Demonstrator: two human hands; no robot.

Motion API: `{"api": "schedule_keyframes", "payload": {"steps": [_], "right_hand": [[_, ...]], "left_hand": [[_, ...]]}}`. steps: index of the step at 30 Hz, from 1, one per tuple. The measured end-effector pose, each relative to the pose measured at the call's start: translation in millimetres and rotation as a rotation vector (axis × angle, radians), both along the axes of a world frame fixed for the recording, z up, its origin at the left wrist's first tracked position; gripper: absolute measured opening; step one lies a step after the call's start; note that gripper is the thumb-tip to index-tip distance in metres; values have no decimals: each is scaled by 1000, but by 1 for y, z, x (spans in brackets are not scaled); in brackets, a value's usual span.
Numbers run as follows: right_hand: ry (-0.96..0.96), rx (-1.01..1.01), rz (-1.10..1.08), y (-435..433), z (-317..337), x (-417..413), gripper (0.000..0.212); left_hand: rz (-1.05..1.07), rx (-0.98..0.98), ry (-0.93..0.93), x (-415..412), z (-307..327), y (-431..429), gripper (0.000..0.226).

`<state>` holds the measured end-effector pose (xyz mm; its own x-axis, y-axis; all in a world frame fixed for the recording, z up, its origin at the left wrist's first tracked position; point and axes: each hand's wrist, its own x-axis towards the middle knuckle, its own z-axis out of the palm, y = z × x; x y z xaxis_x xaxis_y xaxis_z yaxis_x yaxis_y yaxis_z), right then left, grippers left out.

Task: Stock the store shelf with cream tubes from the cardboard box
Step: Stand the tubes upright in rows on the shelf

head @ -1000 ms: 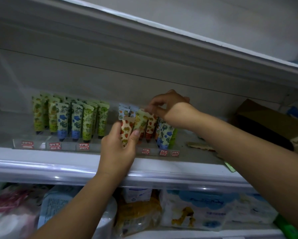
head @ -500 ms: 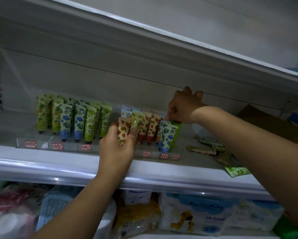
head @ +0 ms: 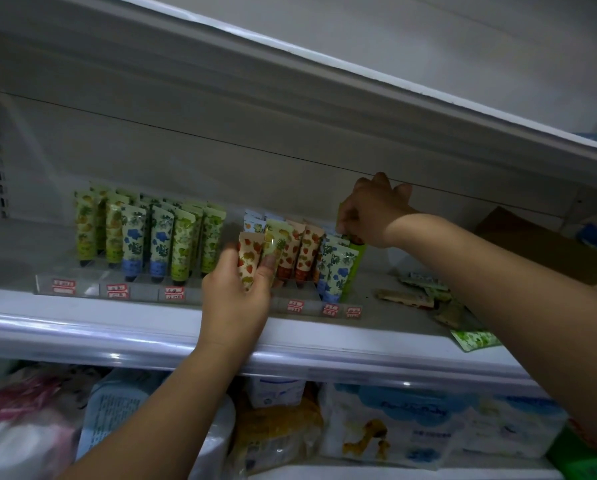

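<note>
Gripping a glossy strawberry-print tube point(head: 248, 268), left hand point(head: 234, 301) fingers clamp it; right hand point(head: 371, 213) fingers pinch a green tube point(head: 357, 263)

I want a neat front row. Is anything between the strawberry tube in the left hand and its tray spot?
Nothing visible. The left hand holds the strawberry tube upright at the tray front, ahead of the other tubes; the hand hides the spot below. The right hand pinches a green tube farther right.
</note>
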<state>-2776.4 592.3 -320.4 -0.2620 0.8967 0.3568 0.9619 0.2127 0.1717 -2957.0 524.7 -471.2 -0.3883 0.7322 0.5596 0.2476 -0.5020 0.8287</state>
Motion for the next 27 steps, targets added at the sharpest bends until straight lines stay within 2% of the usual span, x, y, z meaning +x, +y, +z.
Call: {"api": "schedule_keyframes", "payload": {"steps": [3,7,10,14,19,23,27], "right_hand": [[143,54,106,-6,2,-2,15],[291,-25,283,-19,-4,-15,21],[290,-67,339,-23,-12,-26,18],[240,-101,328,-25,-17,-33,13],[283,-147,297,-34,-7,-36,19],[320,-143,280,-41,2,-48,21],[326,-161,353,-46,1,-67,19]], "left_hand": [[0,-4,-5,0,-1,1,22],[8,-7,7,0,-2,2,25],[14,22,47,1,-2,2,30],[-45,71,115,1,-3,-2,24],[-36,92,153,3,-1,-8,18],[13,116,13,2,8,-15,16],[135,109,-154,-18,25,-22,17]]}}
